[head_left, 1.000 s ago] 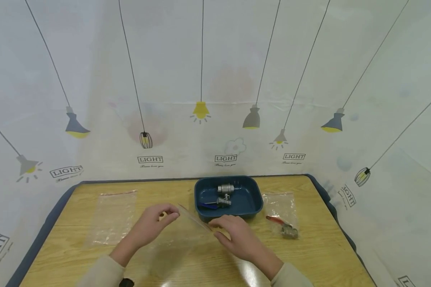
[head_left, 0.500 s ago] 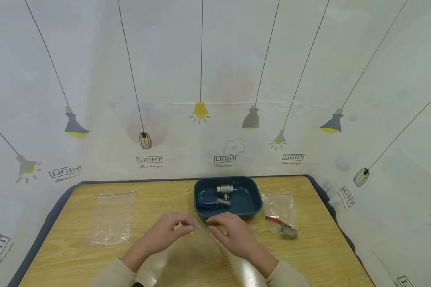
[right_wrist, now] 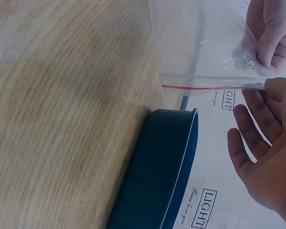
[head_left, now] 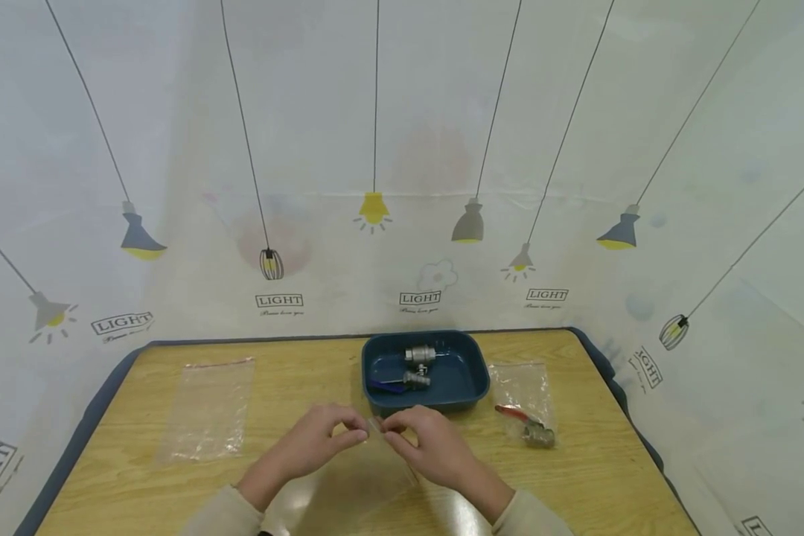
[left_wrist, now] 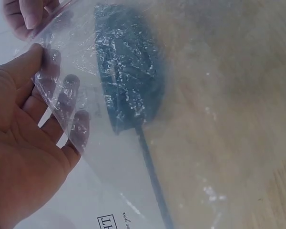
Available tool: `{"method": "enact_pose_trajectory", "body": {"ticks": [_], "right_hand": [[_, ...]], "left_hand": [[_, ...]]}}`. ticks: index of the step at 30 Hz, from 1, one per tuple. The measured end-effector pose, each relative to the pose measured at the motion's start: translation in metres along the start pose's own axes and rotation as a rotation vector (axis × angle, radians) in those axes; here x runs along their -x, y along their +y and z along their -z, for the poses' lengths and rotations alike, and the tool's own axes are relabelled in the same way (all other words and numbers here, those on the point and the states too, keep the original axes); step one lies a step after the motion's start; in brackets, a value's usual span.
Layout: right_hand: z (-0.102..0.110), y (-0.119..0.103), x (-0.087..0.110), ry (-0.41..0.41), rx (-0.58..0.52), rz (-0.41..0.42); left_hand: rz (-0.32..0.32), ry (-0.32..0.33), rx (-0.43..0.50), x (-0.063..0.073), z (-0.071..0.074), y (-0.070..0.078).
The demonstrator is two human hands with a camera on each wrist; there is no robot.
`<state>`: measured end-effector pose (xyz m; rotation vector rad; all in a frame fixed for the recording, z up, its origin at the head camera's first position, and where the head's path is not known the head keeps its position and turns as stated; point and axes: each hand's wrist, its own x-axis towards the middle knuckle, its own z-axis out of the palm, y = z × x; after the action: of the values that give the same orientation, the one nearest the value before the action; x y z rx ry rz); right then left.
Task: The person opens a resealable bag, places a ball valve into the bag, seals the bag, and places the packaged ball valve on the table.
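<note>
A clear zip bag (head_left: 382, 473) hangs between both hands over the table, in front of the blue tub. My left hand (head_left: 308, 447) pinches its edge near a top corner between thumb and fingers; in the left wrist view its other fingers spread behind the transparent plastic (left_wrist: 195, 109). Close beside it, my right hand (head_left: 438, 450) pinches the top edge. The right wrist view shows the red zip strip (right_wrist: 190, 88) running from the right thumb and fingers. Nothing shows inside the bag.
The blue tub (head_left: 469, 398) holds two metal ball valves (head_left: 420, 353), one with a blue lever. At right lies a clear bag (head_left: 522, 380) with a red-levered valve (head_left: 538, 434). Another flat zip bag (head_left: 211, 409) lies at left.
The left hand has moved right and slightly down, closing up to the right hand. The bag's top edge, earlier stretched between the hands, has swung round and now slants down past the right hand.
</note>
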<state>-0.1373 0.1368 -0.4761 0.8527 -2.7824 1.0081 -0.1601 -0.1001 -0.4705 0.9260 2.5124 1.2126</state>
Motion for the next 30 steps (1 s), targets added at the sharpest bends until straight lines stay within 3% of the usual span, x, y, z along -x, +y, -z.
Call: {"method": "enact_pose_trajectory", "body": {"ticks": [10,19,30], "right_hand": [[-0.004,-0.001,-0.001,-0.031,-0.002,-0.018],[-0.002,-0.002,-0.004,-0.031,-0.023,-0.032],[-0.005,-0.001,-0.005,-0.02,-0.077,-0.075]], "left_hand": [[0.013,0.04,-0.086,-0.001,-0.006,0.002],[-0.019,0.099,-0.169,-0.006,-0.01,-0.003],[-0.016,0.217,-0.244,-0.007,-0.017,-0.002]]}}
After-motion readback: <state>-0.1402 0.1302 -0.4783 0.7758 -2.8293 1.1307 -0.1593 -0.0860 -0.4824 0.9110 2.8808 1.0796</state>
